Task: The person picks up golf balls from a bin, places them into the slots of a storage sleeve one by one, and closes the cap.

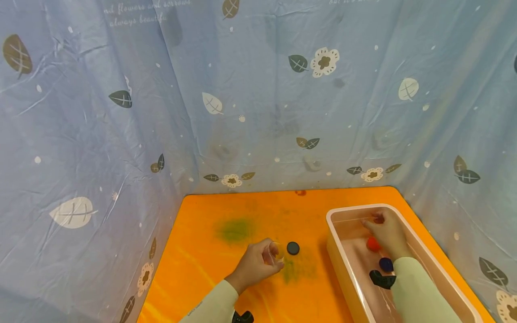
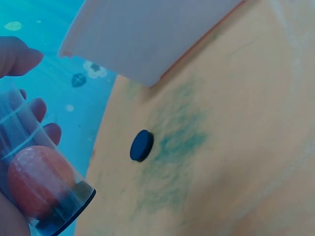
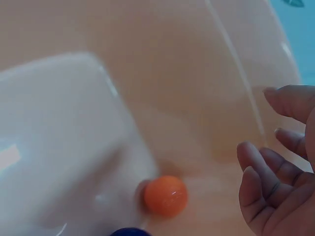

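My left hand [image 1: 255,265] grips a clear plastic tube [image 1: 277,252] over the table. In the left wrist view the tube is tilted, with an orange-red ball [image 2: 39,180] inside near its dark bottom end. A round black cap [image 1: 293,248] lies on the table just right of this hand. Inside the bin [image 1: 341,264], my right hand [image 1: 385,231] hovers with loosely bent fingers, and its palm shows nothing held in the right wrist view. Below it on the bin floor are an orange ball [image 3: 166,195] and a dark blue ball [image 1: 386,264], partly covered by the arm.
The light pink bin stands on the right side of the orange table [image 1: 202,224], its raised walls around my right forearm. Blue patterned curtains [image 1: 258,112] enclose the table at the back and sides. A black wrist mount [image 1: 381,279] sits at my right sleeve.
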`<control>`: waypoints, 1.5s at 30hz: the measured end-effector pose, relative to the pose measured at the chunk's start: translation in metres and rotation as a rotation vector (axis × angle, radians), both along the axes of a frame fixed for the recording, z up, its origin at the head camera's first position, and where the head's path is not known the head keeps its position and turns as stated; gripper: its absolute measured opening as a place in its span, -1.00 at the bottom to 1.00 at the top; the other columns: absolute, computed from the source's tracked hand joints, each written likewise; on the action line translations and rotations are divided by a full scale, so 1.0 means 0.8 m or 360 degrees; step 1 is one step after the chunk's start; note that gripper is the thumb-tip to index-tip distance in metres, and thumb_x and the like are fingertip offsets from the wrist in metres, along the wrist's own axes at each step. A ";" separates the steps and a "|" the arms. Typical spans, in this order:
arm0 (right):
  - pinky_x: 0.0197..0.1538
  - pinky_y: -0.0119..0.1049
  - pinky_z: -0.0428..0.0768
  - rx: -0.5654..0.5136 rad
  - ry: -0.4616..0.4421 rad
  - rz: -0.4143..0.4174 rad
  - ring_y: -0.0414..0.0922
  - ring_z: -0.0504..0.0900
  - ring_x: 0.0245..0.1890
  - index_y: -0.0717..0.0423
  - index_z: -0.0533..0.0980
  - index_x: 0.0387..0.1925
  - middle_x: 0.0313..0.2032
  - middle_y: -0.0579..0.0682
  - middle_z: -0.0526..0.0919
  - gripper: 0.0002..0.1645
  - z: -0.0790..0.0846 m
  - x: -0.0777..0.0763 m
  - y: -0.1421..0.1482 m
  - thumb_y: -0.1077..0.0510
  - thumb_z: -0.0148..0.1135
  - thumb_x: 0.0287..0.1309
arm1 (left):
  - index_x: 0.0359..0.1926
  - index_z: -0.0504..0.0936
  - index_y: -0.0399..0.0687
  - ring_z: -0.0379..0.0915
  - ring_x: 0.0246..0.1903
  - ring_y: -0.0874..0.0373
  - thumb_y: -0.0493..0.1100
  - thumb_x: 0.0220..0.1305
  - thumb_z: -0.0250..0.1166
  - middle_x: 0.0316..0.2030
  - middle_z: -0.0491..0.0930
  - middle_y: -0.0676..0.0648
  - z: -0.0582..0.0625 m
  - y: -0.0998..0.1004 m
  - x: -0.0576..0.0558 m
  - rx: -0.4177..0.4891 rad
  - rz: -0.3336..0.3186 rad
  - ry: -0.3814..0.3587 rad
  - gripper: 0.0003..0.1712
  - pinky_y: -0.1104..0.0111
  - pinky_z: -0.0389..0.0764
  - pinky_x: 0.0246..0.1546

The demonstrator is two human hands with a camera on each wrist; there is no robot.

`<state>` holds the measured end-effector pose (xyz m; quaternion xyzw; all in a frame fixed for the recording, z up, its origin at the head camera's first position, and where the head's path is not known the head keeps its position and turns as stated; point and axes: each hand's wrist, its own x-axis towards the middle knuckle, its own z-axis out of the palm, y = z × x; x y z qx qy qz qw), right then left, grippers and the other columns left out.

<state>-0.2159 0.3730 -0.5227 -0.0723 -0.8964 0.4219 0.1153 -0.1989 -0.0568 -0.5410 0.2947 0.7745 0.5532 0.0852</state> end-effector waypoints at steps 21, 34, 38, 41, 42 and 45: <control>0.23 0.41 0.46 0.0258 -0.0482 0.0165 0.50 0.49 0.14 0.62 0.28 0.34 0.24 0.61 0.43 -0.15 -0.032 -0.006 0.005 0.11 0.47 0.32 | -0.07 0.62 -0.20 0.65 -0.40 0.22 -0.15 0.41 0.56 -0.52 0.61 0.11 -0.006 -0.003 -0.002 -0.0055 0.0024 0.0001 -0.70 0.30 0.71 -0.21; 0.14 0.38 0.47 0.0493 -0.0577 0.0252 0.51 0.42 0.08 0.52 0.45 0.14 0.11 0.63 0.37 -0.46 -0.038 -0.004 0.002 0.26 0.40 0.24 | -0.07 0.63 -0.19 0.65 -0.40 0.22 -0.25 0.39 0.55 -0.52 0.61 0.11 -0.007 -0.005 -0.002 -0.0045 0.0032 -0.0012 -0.75 0.29 0.72 -0.17; 0.10 0.36 0.48 0.0494 -0.0570 0.0264 0.52 0.40 0.08 0.47 0.46 0.06 0.14 0.67 0.30 -0.56 -0.043 -0.005 0.003 0.28 0.33 0.25 | -0.08 0.63 -0.14 0.65 -0.40 0.23 -0.22 0.39 0.56 -0.51 0.63 0.12 -0.006 -0.005 -0.001 -0.0051 0.0029 -0.0011 -0.75 0.30 0.72 -0.18; 0.08 0.33 0.47 0.0482 -0.0578 0.0273 0.51 0.39 0.07 0.45 0.46 0.02 0.14 0.67 0.30 -0.63 -0.044 -0.005 0.003 0.28 0.28 0.28 | -0.10 0.62 -0.02 0.65 -0.40 0.24 -0.19 0.39 0.57 -0.51 0.64 0.14 -0.005 -0.004 -0.002 -0.0062 0.0032 -0.0009 -0.75 0.31 0.72 -0.20; 0.07 0.32 0.46 0.0478 -0.0585 0.0276 0.49 0.39 0.06 0.44 0.46 0.00 0.12 0.65 0.31 -0.66 -0.044 -0.005 0.002 0.28 0.27 0.28 | -0.10 0.62 0.00 0.65 -0.40 0.24 -0.19 0.39 0.57 -0.51 0.64 0.14 -0.005 -0.004 -0.002 -0.0065 0.0034 -0.0007 -0.75 0.31 0.71 -0.21; 0.04 0.29 0.44 0.0472 -0.0594 0.0268 0.46 0.38 0.02 0.38 0.46 -0.04 0.06 0.59 0.34 -0.73 -0.044 -0.006 0.000 0.29 0.23 0.31 | -0.10 0.62 0.03 0.65 -0.40 0.25 -0.22 0.38 0.57 -0.52 0.64 0.14 -0.005 -0.005 -0.002 -0.0077 0.0042 -0.0008 -0.75 0.31 0.71 -0.21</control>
